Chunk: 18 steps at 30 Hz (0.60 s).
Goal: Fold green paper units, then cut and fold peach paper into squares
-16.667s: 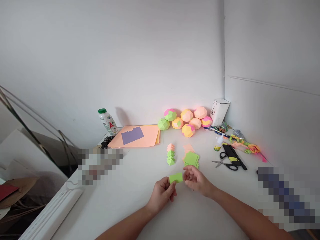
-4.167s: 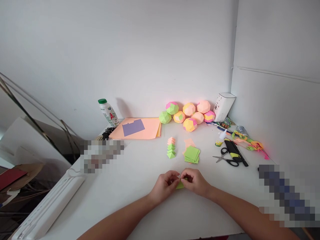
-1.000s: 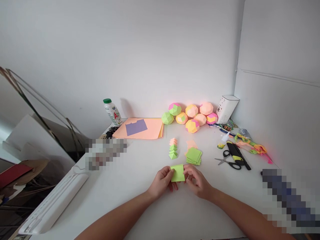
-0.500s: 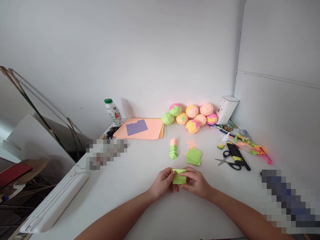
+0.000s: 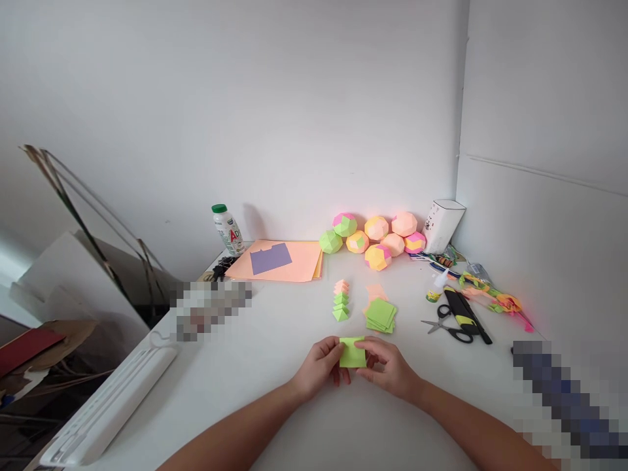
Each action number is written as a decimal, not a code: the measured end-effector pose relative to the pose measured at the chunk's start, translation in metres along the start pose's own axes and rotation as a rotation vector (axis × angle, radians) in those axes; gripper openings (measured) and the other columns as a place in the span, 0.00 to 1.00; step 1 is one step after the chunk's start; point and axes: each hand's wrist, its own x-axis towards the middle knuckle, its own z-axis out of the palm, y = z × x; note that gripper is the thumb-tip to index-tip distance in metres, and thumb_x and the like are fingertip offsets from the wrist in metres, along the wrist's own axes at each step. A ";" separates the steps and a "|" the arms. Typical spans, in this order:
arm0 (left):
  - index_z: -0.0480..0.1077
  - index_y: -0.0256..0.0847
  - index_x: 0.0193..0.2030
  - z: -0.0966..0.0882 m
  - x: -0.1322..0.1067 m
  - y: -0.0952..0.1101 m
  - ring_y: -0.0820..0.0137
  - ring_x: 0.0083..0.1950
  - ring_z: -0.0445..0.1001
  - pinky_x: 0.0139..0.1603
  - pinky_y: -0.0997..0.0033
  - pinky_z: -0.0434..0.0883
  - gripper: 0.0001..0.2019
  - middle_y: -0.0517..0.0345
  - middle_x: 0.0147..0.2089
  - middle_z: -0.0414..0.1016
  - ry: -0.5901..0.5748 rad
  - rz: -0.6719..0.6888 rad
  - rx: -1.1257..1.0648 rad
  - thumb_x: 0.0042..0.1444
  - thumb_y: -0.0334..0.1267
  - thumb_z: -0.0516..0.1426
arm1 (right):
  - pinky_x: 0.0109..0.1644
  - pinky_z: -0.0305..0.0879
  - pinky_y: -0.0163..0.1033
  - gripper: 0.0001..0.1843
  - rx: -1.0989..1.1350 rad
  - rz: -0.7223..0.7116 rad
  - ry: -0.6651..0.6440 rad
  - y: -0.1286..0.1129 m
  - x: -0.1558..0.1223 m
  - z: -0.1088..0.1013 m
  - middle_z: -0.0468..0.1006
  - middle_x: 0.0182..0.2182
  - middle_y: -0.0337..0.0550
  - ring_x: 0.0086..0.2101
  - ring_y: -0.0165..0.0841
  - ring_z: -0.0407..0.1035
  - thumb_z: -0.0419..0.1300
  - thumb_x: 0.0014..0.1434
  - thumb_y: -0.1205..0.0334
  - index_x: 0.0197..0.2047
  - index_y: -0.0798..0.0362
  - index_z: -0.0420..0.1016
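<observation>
A small green square of paper [image 5: 352, 354] is held up just above the table, its flat side facing me. My left hand [image 5: 321, 366] pinches its left edge between thumb and fingers. On the other side, my right hand [image 5: 390, 366] grips the upper right part, with the fingertips over the top edge. Beyond the hands lies a loose stack of green paper squares [image 5: 381, 314], with peach squares [image 5: 375, 294] poking out behind it. To the left of the stack runs a short row of folded paper pieces [image 5: 341, 314], green in front and peach behind.
Faceted paper balls [image 5: 377, 257] sit against the wall. Peach sheets [image 5: 299, 268] and a purple scrap [image 5: 271, 259] lie left of them, near a bottle [image 5: 227, 229]. Scissors [image 5: 460, 335], a black cutter [image 5: 460, 309] and a glue bottle [image 5: 434, 296] lie right. A white device [image 5: 112, 405] lies left.
The view has tilted slightly, so everything sits a little lower in the picture. Both hands keep hold of the green paper square, with barely any shift of the fingers.
</observation>
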 end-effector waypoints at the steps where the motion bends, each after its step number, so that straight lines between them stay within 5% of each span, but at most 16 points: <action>1: 0.63 0.40 0.33 0.000 0.000 -0.001 0.72 0.18 0.69 0.18 0.76 0.61 0.22 0.61 0.18 0.71 0.001 0.001 -0.001 0.53 0.59 0.54 | 0.33 0.73 0.39 0.22 0.003 -0.012 -0.001 -0.001 0.000 0.000 0.72 0.43 0.48 0.31 0.30 0.68 0.64 0.53 0.53 0.50 0.51 0.72; 9: 0.65 0.38 0.33 0.002 0.000 -0.001 0.74 0.20 0.71 0.20 0.76 0.61 0.23 0.56 0.29 0.76 -0.016 -0.008 0.006 0.50 0.60 0.56 | 0.29 0.70 0.35 0.11 0.137 0.085 0.049 -0.009 0.004 0.002 0.72 0.37 0.46 0.31 0.31 0.68 0.61 0.57 0.54 0.32 0.53 0.77; 18: 0.66 0.37 0.37 0.000 -0.002 -0.006 0.73 0.23 0.72 0.22 0.75 0.62 0.23 0.52 0.35 0.77 -0.050 -0.012 0.088 0.48 0.57 0.60 | 0.27 0.68 0.35 0.08 0.215 0.165 0.131 -0.010 0.006 0.005 0.71 0.29 0.40 0.27 0.29 0.67 0.63 0.53 0.57 0.29 0.53 0.77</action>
